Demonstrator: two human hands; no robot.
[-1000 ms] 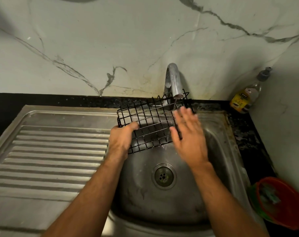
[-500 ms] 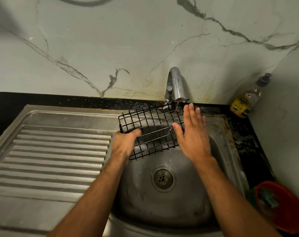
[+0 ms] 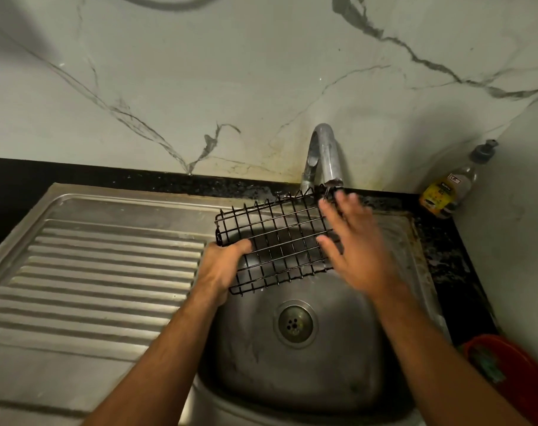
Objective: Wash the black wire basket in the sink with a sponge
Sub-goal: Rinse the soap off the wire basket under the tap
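Since the earlier frame, the right hand (image 3: 358, 244) has slid farther up the black wire basket (image 3: 277, 241), its straight, blurred fingers now reaching the far edge under the faucet (image 3: 324, 155). Left hand (image 3: 223, 265) grips the basket's near-left edge, tilted over the steel sink (image 3: 292, 370). Label print on the dish soap bottle (image 3: 449, 189) is unreadable.

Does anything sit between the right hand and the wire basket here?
Nothing visible does. The right hand, fingers straight, lies over the right end of the black wire basket, which the left hand grips over the sink. No sponge shows in either hand.
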